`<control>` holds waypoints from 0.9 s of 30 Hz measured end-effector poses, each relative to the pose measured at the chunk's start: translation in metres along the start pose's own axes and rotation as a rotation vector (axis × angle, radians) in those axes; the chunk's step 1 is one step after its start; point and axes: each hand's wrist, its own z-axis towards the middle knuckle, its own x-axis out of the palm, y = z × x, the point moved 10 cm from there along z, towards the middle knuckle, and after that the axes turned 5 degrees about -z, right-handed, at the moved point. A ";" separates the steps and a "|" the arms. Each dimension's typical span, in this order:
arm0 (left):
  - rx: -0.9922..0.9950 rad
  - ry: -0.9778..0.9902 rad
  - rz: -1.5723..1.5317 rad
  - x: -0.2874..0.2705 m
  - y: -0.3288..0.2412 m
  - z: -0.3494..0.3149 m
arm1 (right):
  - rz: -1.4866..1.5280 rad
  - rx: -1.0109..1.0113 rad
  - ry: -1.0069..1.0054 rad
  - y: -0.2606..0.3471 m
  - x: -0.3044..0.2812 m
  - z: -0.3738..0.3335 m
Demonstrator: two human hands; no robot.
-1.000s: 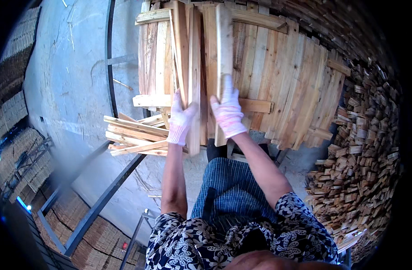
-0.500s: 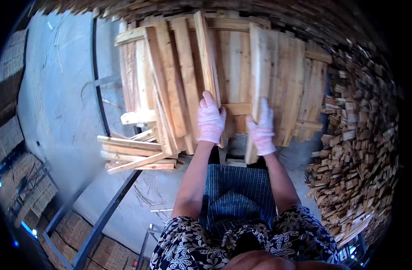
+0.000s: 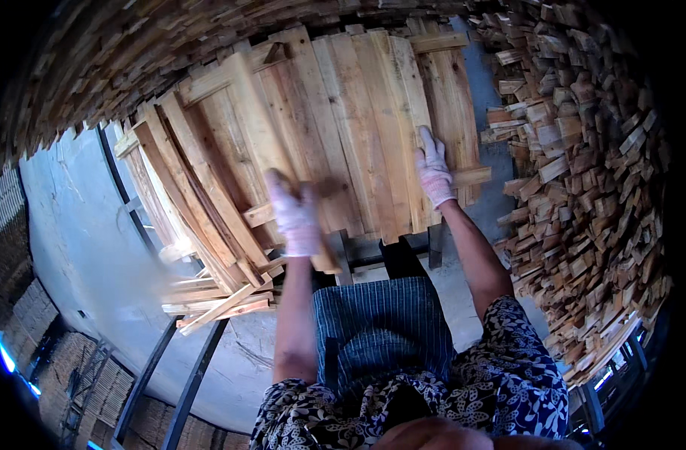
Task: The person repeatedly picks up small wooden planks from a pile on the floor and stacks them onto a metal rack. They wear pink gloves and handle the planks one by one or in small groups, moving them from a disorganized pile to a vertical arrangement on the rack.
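Observation:
My left hand, in a white-pink work glove and blurred by motion, grips the lower part of a pale wooden plank. This plank is tilted and blurred over the row of boards. At the right, my right hand, gloved alike, lies with fingers stretched out along the edge of another wooden board. Several boards lie side by side there, across wooden crosspieces. Narrower loose planks lean over one another at the left.
Short wood pieces are heaped at the lower left, above dark metal bars. A large stack of split wood rises at the right, and more stacked wood runs along the far side. Grey floor shows at the left.
My left hand has moved left with its plank. My right hand has shifted up beside the right-hand boards, the board near it now lying in the row. The view has turned.

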 end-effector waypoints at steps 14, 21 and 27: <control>0.245 0.286 -0.002 0.153 -0.160 -0.052 | 0.499 0.241 0.110 -0.110 -0.067 0.139; -0.191 -0.329 0.878 -0.194 0.079 0.027 | 0.158 -0.017 0.025 -0.053 -0.012 0.111; -0.461 0.011 0.678 -0.219 0.158 0.073 | -0.716 -0.035 -0.127 0.054 -0.035 0.089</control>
